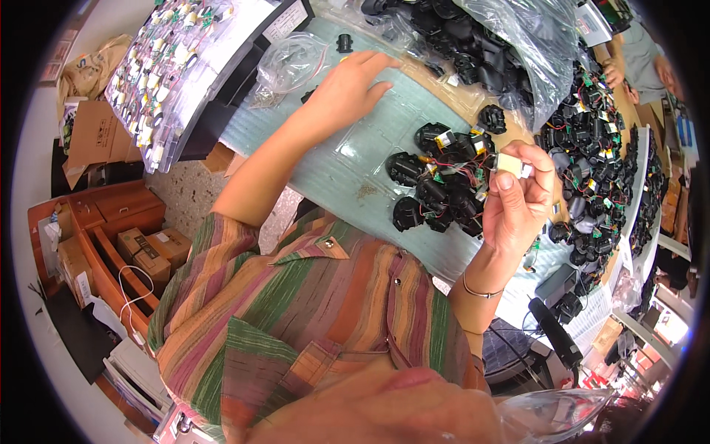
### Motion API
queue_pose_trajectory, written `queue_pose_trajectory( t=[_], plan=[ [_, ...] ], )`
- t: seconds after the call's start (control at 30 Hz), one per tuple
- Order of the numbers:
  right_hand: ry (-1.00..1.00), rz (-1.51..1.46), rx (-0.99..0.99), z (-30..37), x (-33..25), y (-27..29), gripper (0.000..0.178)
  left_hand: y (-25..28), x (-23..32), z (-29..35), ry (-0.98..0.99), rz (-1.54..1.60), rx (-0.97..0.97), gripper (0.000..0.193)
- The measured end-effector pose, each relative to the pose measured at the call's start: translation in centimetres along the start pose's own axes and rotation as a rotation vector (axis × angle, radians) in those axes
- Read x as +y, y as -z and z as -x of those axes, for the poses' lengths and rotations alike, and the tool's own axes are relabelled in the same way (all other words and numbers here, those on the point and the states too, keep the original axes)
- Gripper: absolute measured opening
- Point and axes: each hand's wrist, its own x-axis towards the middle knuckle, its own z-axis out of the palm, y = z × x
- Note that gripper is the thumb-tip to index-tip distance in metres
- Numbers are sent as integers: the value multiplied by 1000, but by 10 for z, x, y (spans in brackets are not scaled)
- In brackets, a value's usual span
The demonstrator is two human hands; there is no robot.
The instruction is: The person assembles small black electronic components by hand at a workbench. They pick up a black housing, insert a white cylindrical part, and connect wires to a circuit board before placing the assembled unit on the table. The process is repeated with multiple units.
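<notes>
My right hand (520, 194) is raised over the right part of the table. Its thumb and fingers pinch a small pale-yellow block (509, 165) with a white piece beside it. Just left of that hand, several black plastic housings (444, 194) with red wires and small white-yellow parts lie grouped on the pale green mat (333, 159). My left hand (350, 90) reaches over the far part of the mat, fingers stretched and thumb apart, with nothing seen in it. A small black cylindrical part (344, 43) and a clear plastic bag (292, 63) are near it.
A tray of small wired parts (166, 70) stands at the far left. Black shells under clear plastic sheeting (510, 44) cover the far side. Many wired black assemblies (588, 177) line the right. Another person's hand (612, 72) shows at far right. Tiny screws (367, 191) lie on the mat.
</notes>
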Motion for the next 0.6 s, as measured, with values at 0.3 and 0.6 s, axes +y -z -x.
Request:
queue_pose_trajectory(
  t=[0.3,0.6],
  plan=[
    [63,-156,47,10,-4,-2,41,-59,-11,-87,-226,-430,48,24],
    [-15,-214,108,6,5,2,39,-34,21,-48,84,889,-135,12]
  ],
)
